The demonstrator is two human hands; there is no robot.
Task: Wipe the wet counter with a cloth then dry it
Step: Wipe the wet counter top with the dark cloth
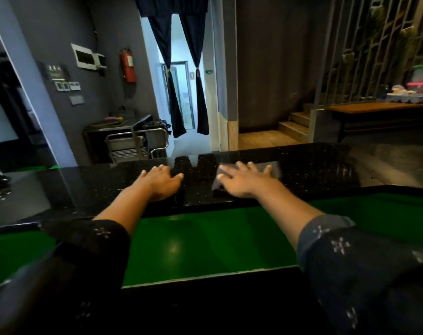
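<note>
Both grips are spread flat on the black surface (314, 165), fingers stretched out and not curled around anything. On the right, the hand (244, 181) presses its open palm down on a grey cloth (271, 169). It pins the cloth to the stone but does not wrap around it. That cloth lies flat, and its long side runs from left to right along the surface. One corner sticks out to the left under the thumb, and the other end peeks out past the fingertips on the right. The left hand (161, 182) lies bare on the surface just beside it, palm down, with nothing under it. A small gap of shiny black stone shows between the two hands. Light glints off the stone there, near the far edge, so it looks wet. Both arms reach forward over a green ledge (205, 243) that sits lower and closer to the person. Dark sleeves (350, 257) with little white flower shapes cover the arms up to the forearms. Far behind, dark curtains (196, 93) hang tied back at a bright doorway, and a red fire extinguisher (128, 66) hangs on the grey wall.
</note>
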